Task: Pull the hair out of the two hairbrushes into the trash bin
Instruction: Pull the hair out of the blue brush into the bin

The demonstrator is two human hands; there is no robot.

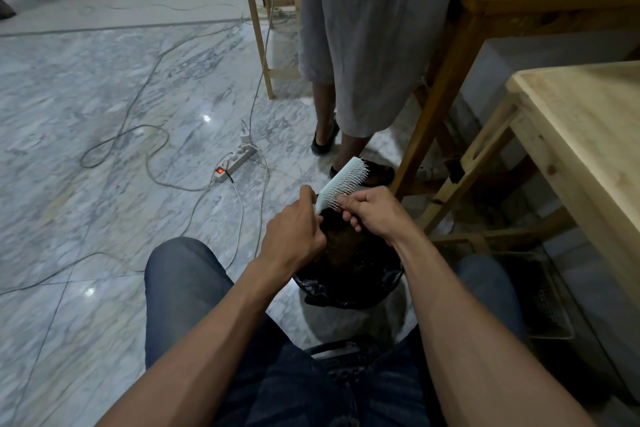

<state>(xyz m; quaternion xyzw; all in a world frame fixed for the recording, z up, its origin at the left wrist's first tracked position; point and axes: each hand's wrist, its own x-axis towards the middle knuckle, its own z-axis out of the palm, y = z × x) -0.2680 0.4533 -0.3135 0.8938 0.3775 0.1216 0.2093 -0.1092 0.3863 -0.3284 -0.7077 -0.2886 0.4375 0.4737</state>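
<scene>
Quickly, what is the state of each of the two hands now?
Left hand: closed, holding the white hairbrush by its handle.
Right hand: closed, fingers pinching at the bristles.

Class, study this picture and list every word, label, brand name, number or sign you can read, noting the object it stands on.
None: no readable text shows anywhere in this view.
The white hairbrush, held by the left hand and picked at by the right hand, bears no visible print.
The power strip shows only a lit red switch, no legible marking.
The trash bin shows no label.
</scene>
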